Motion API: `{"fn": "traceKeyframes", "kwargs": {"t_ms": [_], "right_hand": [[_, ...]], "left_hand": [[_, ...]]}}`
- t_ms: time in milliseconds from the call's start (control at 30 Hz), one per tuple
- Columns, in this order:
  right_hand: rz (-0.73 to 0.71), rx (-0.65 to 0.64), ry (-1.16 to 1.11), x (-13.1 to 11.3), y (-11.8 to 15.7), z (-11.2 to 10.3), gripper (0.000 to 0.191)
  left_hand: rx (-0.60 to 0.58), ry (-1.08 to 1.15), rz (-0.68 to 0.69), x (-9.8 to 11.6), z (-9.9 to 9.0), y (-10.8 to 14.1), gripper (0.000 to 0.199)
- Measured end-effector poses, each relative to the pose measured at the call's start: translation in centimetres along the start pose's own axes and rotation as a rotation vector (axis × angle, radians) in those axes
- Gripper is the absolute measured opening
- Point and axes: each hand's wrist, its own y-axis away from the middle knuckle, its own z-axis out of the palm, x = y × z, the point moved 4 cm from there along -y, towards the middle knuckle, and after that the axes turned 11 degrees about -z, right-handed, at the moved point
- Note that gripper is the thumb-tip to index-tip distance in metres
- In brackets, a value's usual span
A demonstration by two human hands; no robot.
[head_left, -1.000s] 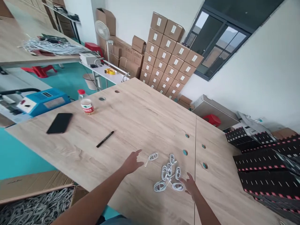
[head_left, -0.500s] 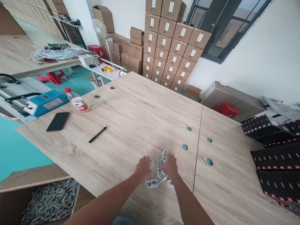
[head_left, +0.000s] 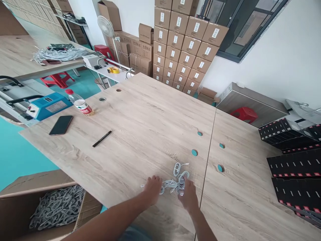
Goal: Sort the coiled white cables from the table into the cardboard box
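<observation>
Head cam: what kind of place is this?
Likely a small packing or assembly workshop for cables. Labelled cartons are stacked against the wall, a cardboard box of coiled white cables sits beside the wooden table, and both hands gather cable coils on it.

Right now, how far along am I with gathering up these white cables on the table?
Mostly gathered: the white cable coils sit in one tight cluster on the wooden table. Your left hand and right hand press in from either side. One coil at the far edge remains outside.
</observation>
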Motion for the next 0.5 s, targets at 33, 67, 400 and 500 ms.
{"fn": "traceKeyframes", "kwargs": {"t_ms": [33,67,400,500], "right_hand": [[-0.021,0.016,0.004,-0.3,0.0,0.4,0.076],[-0.046,0.038,-0.002,-0.5,-0.1,0.6,0.075],[-0.216,-0.037,-0.056,-1.7,-8.6,1.4,0.074],[-0.261,-0.026,-0.111,-2.7,-9.9,2.2,0.060]], "left_hand": [[-0.002,0.010,-0.036,-1.0,-0.5,0.3,0.051],[-0.003,0.028,-0.077,-2.0,-1.1,0.5,0.048],[0.021,0.341,-0.018,1.3,-4.6,-7.1,0.065],[0.026,0.438,0.039,2.0,-4.8,-8.3,0.062]]}}
